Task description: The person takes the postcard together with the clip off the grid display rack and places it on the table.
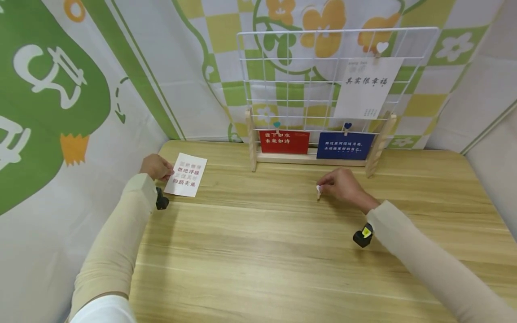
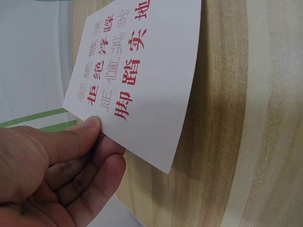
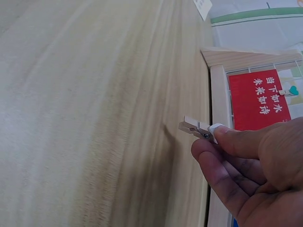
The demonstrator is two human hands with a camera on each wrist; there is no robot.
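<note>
My left hand (image 1: 156, 167) pinches the edge of a white card (image 1: 186, 175) printed with red characters, at the left side of the table. In the left wrist view the thumb lies on the card's face (image 2: 156, 94) and the other fingers curl beneath it; the card is tilted above the wood. My right hand (image 1: 343, 185) holds a small wooden clothespin (image 3: 195, 127) with a white heart on it, between thumb and index finger. The clothespin's jaws point away from the fingertips, over the table in front of the rack.
A white wire grid rack (image 1: 299, 83) on wooden feet stands at the table's back. Clipped to it are a red card (image 1: 284, 142), a blue card (image 1: 343, 147) and a large white card (image 1: 365, 94). A patterned curtain (image 1: 226, 58) hangs behind the wooden table (image 1: 250, 242).
</note>
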